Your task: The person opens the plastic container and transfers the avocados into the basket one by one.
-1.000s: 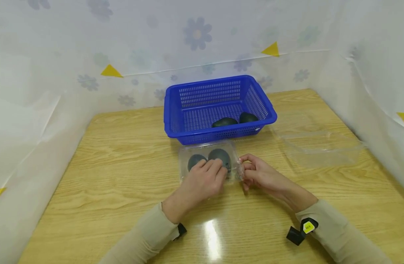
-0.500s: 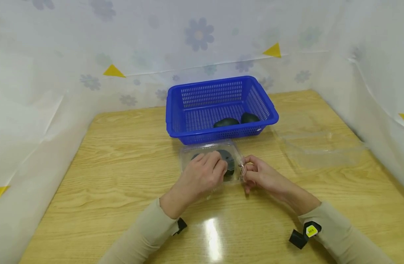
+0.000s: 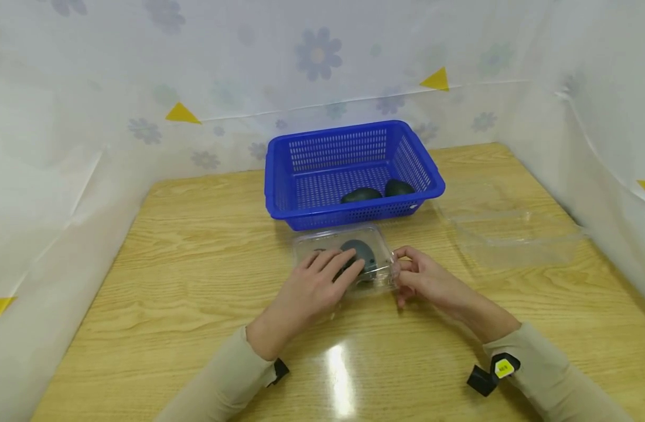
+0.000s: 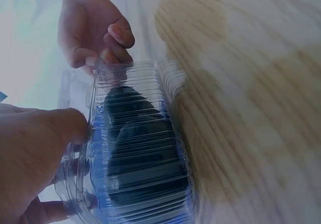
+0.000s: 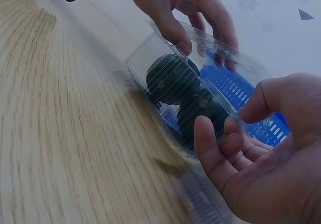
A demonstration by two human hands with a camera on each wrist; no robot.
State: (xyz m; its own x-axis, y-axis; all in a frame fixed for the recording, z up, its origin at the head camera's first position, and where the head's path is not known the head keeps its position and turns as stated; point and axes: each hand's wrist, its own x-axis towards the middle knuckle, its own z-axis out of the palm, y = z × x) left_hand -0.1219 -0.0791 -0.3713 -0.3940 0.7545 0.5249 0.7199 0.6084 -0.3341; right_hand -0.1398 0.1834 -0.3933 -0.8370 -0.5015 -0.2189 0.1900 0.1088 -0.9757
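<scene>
A clear plastic clamshell box (image 3: 322, 234) with dark green avocados (image 3: 363, 251) inside sits on the table in front of the basket, its lid down over them. My left hand (image 3: 311, 287) lies over the lid with extended, spread fingers, its thumb at the near edge in the right wrist view. My right hand (image 3: 427, 278) pinches the box's right edge between thumb and curled fingers. Ribbed side walls (image 4: 140, 153) of the box face the left wrist camera. In the head view the left hand covers part of the avocados.
Right behind the box stands a blue plastic basket (image 3: 354, 220), holding two avocados, one on the left (image 3: 361, 195) and one on the right (image 3: 399, 187). Another clear plastic box (image 3: 517, 249) stands open at the right of the wooden table (image 3: 195, 264). White sheeting surrounds the table's back and sides.
The left hand's fingers have gone from bunched to spread out over the lid. The box and the right hand have shifted slightly to the right.
</scene>
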